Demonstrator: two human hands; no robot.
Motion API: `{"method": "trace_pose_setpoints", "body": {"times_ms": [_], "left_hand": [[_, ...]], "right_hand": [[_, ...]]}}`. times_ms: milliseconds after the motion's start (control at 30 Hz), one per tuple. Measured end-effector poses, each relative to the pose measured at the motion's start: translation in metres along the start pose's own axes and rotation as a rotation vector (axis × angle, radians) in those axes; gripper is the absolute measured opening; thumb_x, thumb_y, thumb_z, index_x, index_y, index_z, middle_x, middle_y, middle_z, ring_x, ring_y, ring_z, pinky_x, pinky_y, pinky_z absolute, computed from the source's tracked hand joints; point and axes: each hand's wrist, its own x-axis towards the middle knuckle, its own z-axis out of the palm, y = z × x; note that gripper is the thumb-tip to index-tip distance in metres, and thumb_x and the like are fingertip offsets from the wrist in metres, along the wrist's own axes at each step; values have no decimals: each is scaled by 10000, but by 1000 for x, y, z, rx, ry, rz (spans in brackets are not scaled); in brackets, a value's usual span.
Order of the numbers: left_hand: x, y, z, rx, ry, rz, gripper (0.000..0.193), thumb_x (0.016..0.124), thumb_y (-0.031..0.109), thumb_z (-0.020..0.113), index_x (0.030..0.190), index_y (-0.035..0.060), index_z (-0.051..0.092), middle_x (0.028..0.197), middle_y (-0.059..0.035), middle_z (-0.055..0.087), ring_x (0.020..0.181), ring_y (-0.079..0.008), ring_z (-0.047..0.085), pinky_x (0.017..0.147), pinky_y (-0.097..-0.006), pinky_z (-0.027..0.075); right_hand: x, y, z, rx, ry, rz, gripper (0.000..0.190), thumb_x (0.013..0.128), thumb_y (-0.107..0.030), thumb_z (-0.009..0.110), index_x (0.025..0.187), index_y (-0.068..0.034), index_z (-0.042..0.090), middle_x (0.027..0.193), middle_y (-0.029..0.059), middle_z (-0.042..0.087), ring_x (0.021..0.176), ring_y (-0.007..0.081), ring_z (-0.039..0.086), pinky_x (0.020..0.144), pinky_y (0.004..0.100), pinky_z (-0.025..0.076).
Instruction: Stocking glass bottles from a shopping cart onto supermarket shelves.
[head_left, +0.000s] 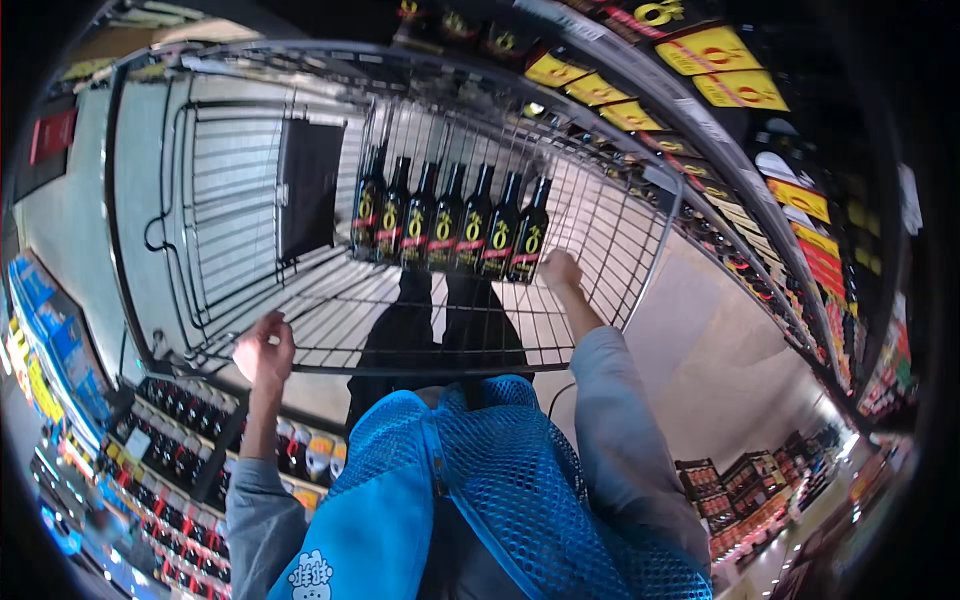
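Note:
A wire shopping cart (600, 225) stands right in front of me. Inside it, several dark glass bottles (476, 225) with yellow and red labels stand side by side in a row. My right hand (561, 268) is inside the basket, close to the rightmost bottle (531, 232); its fingers are curled, and whether it touches the bottle cannot be told. Over the cart's near left corner is my left hand (264, 349), with thumb and fingers curved apart and nothing seen between them. A dark flat panel (311, 187) is fixed at the left part of the cart.
Store shelving with yellow price cards (709, 56) runs along the right of the cart. At the lower left are shelves of packed bottles (169, 442) and a blue display (60, 337). More stacked goods (731, 499) stand at the lower right.

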Motion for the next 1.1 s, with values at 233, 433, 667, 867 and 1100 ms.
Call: {"method": "trace_pose_setpoints", "body": {"times_ms": [233, 433, 667, 867, 1100], "left_hand": [[2, -1, 4, -20, -27, 100, 98, 775, 105, 650, 841, 86, 720, 707, -83, 682, 621, -218, 670, 585, -294, 519], [3, 0, 3, -23, -73, -8, 107, 784, 92, 653, 861, 64, 722, 742, -91, 691, 628, -189, 669, 615, -281, 522], [3, 6, 2, -11, -80, -107, 115, 804, 155, 636, 863, 106, 722, 722, -75, 683, 639, -183, 675, 591, -296, 526], [-3, -7, 3, 88, -109, -140, 215, 824, 335, 594, 918, 194, 726, 707, -33, 690, 628, -243, 679, 622, -343, 525], [-8, -20, 15, 138, 139, 157, 93, 799, 252, 645, 812, 166, 677, 615, -52, 644, 560, -271, 636, 544, -415, 494]], "right_hand": [[101, 32, 11, 835, -10, 103, 258, 760, -187, 777, 889, -6, 645, 713, 39, 615, 628, 144, 597, 512, 274, 516], [147, -34, -30, 393, -93, 56, 511, 630, -508, 808, 736, -24, 682, 770, 97, 659, 654, 198, 631, 523, 333, 535], [120, -73, -43, 466, -185, 269, 578, 623, -374, 799, 952, 80, 663, 924, 186, 698, 789, 271, 705, 687, 398, 578], [66, -61, -62, 456, -16, 178, 565, 628, -429, 752, 869, 79, 700, 867, 219, 700, 719, 321, 703, 670, 368, 572], [-100, -46, -88, 640, 290, -247, 363, 754, -384, 708, 887, -46, 714, 801, 105, 721, 719, 172, 689, 619, 302, 527]]}}
